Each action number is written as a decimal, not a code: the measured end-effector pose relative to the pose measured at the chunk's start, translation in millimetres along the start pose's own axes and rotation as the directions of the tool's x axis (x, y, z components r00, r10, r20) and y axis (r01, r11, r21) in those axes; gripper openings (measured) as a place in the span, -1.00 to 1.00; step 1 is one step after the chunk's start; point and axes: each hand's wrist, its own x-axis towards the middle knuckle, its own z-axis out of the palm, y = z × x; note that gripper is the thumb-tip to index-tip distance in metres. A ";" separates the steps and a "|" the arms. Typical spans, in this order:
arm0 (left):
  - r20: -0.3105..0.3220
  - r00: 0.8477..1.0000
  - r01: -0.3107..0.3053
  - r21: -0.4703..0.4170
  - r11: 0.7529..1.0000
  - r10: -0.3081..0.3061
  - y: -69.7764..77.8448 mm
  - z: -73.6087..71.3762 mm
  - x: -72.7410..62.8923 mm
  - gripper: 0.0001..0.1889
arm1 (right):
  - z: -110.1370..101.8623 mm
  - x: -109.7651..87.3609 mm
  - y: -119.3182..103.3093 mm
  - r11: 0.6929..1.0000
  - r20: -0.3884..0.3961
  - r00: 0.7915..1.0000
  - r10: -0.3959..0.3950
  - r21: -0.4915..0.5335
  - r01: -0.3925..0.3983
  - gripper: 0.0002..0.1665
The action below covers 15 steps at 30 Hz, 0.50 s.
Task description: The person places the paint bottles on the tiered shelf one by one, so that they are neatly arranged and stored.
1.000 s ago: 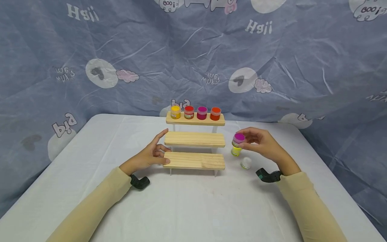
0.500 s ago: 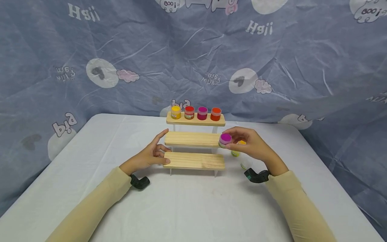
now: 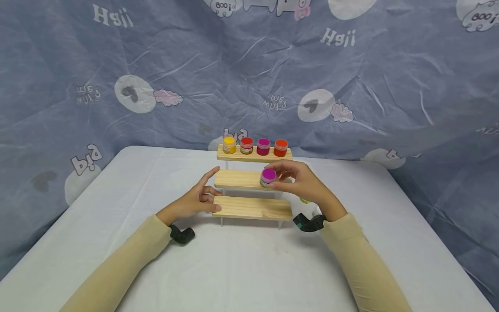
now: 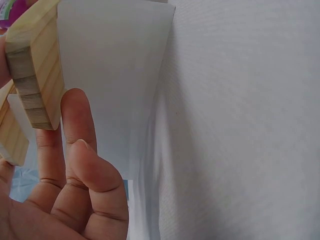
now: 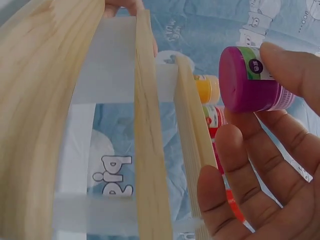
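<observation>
Right hand [image 3: 304, 184]: yours, gripping one purple jar [image 3: 268, 177] between thumb and fingers. Jar's position: over the right half of the middle board [image 3: 235, 178], about upright, its base showing whole in the right wrist view — raised off the wood. Contents: purple filling, green-and-white label round the side, ribbed rim at one end.

Left hand [image 3: 192, 201]: yours, holding the left end of the bottom board [image 3: 253, 208], thumb on top, fingers bent beneath; your index finger reaches to the left end of the middle board.

Jars on the top board [image 3: 255, 159], four in a row, left to right: yellow jar [image 3: 229, 145], red jar [image 3: 246, 146], magenta jar [image 3: 263, 147], orange-red jar [image 3: 280, 148]. Each shows its own colour, with narrow gaps between. Right of the boards, on the white table [image 3: 241, 268]: white jar [image 3: 316, 211] and lime-yellow jar [image 3: 305, 200], both mostly hidden by your right hand and wrist.

Edges and room: three boards in rising steps, open gaps between them. Middle board — wood surface runs from your left index finger to the held jar; right end behind your right hand. Front: tabletop stretches toward you. Rear: table's far edge near the top board, before a blue-grey printed cloth [image 3: 195, 65].
</observation>
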 end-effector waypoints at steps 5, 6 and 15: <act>-0.001 1.000 -0.007 0.001 1.000 0.007 1.1 0.5 -0.1 0.25 | 10.7 10.3 -2.1 0.999 0.000 1.000 0.013 0.032 -0.013 -0.51; -0.002 1.000 -0.007 0.002 1.000 0.007 1.3 0.6 -0.2 0.25 | 13.2 12.7 -1.8 0.999 -0.003 1.000 0.014 0.033 -0.014 -0.51; 0.005 1.000 -0.022 -0.006 1.000 0.023 -0.1 1.4 0.4 0.25 | 38.7 32.4 0.7 0.998 -0.016 0.999 0.043 0.043 -0.042 -0.53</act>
